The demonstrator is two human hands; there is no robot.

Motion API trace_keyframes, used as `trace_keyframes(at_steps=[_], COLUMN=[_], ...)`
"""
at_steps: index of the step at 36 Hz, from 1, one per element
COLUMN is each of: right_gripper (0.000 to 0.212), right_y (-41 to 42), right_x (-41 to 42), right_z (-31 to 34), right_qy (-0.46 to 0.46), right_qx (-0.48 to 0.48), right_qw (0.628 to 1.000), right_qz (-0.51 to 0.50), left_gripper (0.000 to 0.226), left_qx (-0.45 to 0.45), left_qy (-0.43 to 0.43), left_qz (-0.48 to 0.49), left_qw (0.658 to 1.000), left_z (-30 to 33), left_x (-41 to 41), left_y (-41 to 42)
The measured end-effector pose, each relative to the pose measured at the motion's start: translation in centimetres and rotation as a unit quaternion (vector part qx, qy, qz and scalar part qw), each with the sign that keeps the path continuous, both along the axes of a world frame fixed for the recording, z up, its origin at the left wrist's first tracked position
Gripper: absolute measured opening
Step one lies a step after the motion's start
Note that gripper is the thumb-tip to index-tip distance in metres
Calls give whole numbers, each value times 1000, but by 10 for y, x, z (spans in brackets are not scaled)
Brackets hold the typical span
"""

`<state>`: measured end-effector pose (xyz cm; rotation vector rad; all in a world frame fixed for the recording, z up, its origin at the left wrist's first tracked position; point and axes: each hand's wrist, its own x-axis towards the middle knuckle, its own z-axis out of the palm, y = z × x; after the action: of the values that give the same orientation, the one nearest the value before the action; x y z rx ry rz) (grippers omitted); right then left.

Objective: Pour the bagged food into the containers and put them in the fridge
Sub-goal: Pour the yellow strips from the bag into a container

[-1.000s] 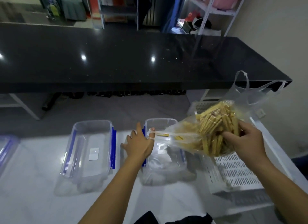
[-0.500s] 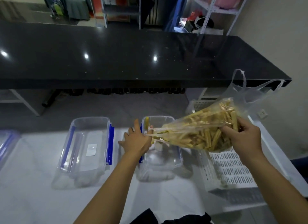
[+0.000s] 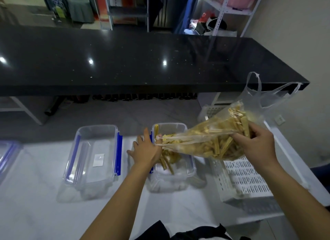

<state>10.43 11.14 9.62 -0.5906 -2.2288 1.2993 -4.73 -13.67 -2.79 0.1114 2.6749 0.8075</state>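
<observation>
gripping bag (image 3: 205,141), right hand (image 3: 257,146) raised

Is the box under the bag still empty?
No. A few yellow sticks already lie in the box, spilling from the tipped bag. Most of its floor is bare, so it's far from full.

Cut off by the left edge: a clear lid (image 3: 6,157), only its blue-trimmed corner showing. Hidden under the left hand (image 3: 146,151): the bag's (image 3: 205,141) mouth and the near-left rim of the container (image 3: 180,170). Blurred beyond telling: items on the far shelves (image 3: 230,12).
</observation>
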Motion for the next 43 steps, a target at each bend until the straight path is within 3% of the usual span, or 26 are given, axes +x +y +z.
trace_keyframes(at_steps=[14, 22, 29, 43], right_gripper=[27, 30, 22, 26], right_y=[-1, 2, 2, 8], right_x=[4, 2, -6, -3], right_z=[4, 12, 13, 17], right_qy=[8, 21, 13, 26], right_qx=[-5, -7, 6, 9], right_qw=[1000, 1000, 1000, 999], right_qz=[-4, -3, 10, -16], left_gripper=[76, 77, 73, 71], left_qx=[-3, 85, 67, 45], left_qy=[-9, -29, -19, 16], left_qz=[-7, 8, 5, -29], left_qw=[1000, 996, 998, 998], left_z=[4, 22, 32, 32], left_x=[0, -1, 1, 8], left_y=[2, -1, -9, -8])
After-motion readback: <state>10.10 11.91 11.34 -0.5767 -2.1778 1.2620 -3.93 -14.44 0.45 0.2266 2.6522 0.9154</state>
